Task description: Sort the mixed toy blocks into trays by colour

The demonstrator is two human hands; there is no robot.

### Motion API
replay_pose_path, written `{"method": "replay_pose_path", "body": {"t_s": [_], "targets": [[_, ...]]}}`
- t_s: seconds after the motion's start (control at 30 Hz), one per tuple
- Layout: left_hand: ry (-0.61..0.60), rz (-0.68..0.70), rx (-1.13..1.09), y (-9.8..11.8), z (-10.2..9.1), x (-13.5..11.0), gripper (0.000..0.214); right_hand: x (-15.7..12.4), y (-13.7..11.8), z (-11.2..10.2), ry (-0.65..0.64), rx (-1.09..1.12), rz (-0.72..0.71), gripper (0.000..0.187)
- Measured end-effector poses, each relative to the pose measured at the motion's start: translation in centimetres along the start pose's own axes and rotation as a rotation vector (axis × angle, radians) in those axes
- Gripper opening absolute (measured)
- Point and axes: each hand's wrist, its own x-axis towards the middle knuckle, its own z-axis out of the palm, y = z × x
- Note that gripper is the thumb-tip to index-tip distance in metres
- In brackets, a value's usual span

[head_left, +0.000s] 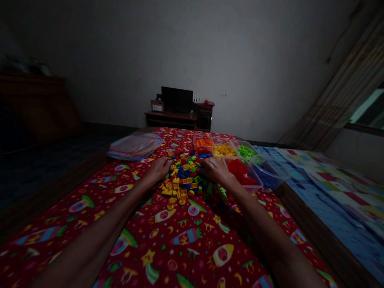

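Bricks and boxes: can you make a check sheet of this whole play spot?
surface: red rocket cloth, spread flat.
job's things: mixed brick pile between the hands; clear boxes behind and right of it, each holding one colour: orange, yellow, green, red, blue.
clutter: lid stack at the far left; a few stray bricks by the pile.
grips: left hand on the pile's left edge, right hand on its right edge; cannot tell if either holds a brick.
cables: nothing seen.
surroundings: dim room; screen on a desk at the far wall; curtain at the right.
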Motion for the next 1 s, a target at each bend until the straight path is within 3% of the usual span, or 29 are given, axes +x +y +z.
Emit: {"method": "replay_pose_path", "body": {"t_s": [0.13, 0.27, 0.47, 0.57, 0.73, 0.87, 1.0], "targets": [[-0.079, -0.009, 0.02, 0.2, 0.2, -0.1, 0.043, 0.1, 0.3, 0.4, -0.068, -0.029, 0.013, 0.028], [-0.096, -0.013, 0.033, 0.3, 0.3, 0.0, 0.044, 0.5, 2.0, -1.3, 0.021, -0.008, 0.102, 0.029], [-0.096, 0.016, 0.022, 0.0, 0.5, -0.2, 0.047, -1.3, 7.8, -4.8, 0.222, -0.067, 0.457, 0.033], [-0.076, 0.016, 0.035, -0.3, 0.7, -0.1, 0.047, -3.0, 11.1, -5.6, 0.262, -0.087, 0.652, 0.033], [-0.072, 0.016, 0.037, -0.1, 0.4, 0.3, 0.042, -5.0, 14.6, -5.5, 0.247, -0.093, 0.863, 0.032], [-0.006, 0.061, 0.005, 0.8, -1.0, 0.4, 0.038, -5.6, 15.5, -5.0, 0.236, -0.076, 0.918, 0.031], [-0.019, 0.114, -0.006, 2.0, -2.4, 0.5, 0.034, -6.1, 16.4, -4.7, 0.247, -0.074, 0.97, 0.029]]}}
